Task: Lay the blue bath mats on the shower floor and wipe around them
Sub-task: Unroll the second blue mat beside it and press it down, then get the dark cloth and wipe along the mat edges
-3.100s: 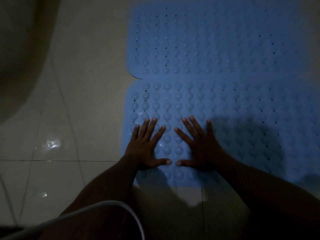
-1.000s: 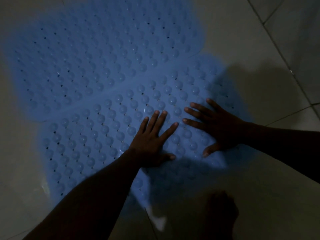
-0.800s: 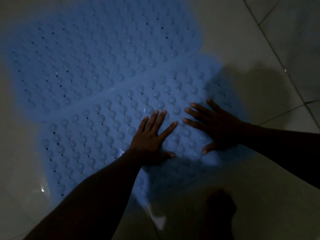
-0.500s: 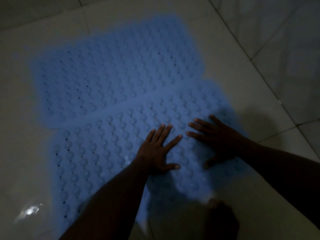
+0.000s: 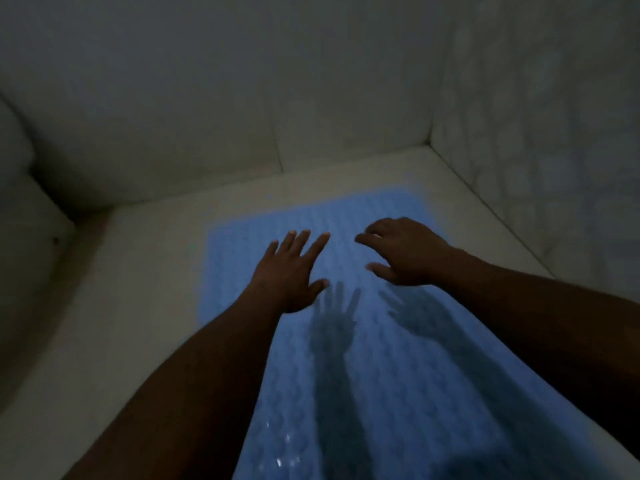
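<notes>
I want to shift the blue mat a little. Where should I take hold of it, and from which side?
Probably the left long edge of the blue mat, coming from the bare floor on that side. The mat lies flat, so fingers must slide under a free edge. The left hand hovers open nearest it; the right hand is open too.

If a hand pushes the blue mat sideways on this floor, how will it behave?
The bumpy blue rubber bath mat lies flat like a thin sheet, so it probably bends and ripples. Glints near its close end suggest wetness, so it may slide on the pale tiled floor.
</notes>
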The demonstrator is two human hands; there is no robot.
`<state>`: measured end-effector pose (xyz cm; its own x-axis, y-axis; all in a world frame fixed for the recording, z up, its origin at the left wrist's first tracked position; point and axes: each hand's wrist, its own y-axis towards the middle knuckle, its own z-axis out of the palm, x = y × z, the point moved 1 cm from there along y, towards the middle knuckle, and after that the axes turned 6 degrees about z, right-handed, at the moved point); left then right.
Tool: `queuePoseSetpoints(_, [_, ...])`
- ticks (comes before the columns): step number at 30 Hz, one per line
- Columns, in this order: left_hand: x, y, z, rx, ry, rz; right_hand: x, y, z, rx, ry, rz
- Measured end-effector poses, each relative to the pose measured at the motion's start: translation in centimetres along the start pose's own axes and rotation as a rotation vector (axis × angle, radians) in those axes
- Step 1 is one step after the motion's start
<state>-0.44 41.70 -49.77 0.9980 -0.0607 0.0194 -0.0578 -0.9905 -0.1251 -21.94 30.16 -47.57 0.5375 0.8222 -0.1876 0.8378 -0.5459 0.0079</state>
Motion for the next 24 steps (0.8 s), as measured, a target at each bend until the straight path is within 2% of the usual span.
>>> queuePoseSetpoints(3, [4.4,0.1,-8.4,-0.127,0.083,-0.077,0.0,5.4,-8.4,-0.116,0.01,0.047])
queuePoseSetpoints(6, [7.4,-0.8,-16.9,-0.181,0.094,-0.15,0.1,8.8,-16.6,-0.171,0.053,0.082])
queuePoseSetpoints(14, [11.7,-2.7,-37.1,-0.36,0.13,-0.24,-0.6,13.1,-36.3,-0.392,0.047,0.125])
queuePoseSetpoints(18, [12.6,-3.8,-42.5,-0.434,0.152,-0.236,-1.2,13.6,-42.4,-0.467,0.051,0.154])
queuePoseSetpoints(24, [13.9,-5.7,-46.6,-0.483,0.19,-0.269,-1.1,13.9,-46.4,-0.492,0.049,0.166])
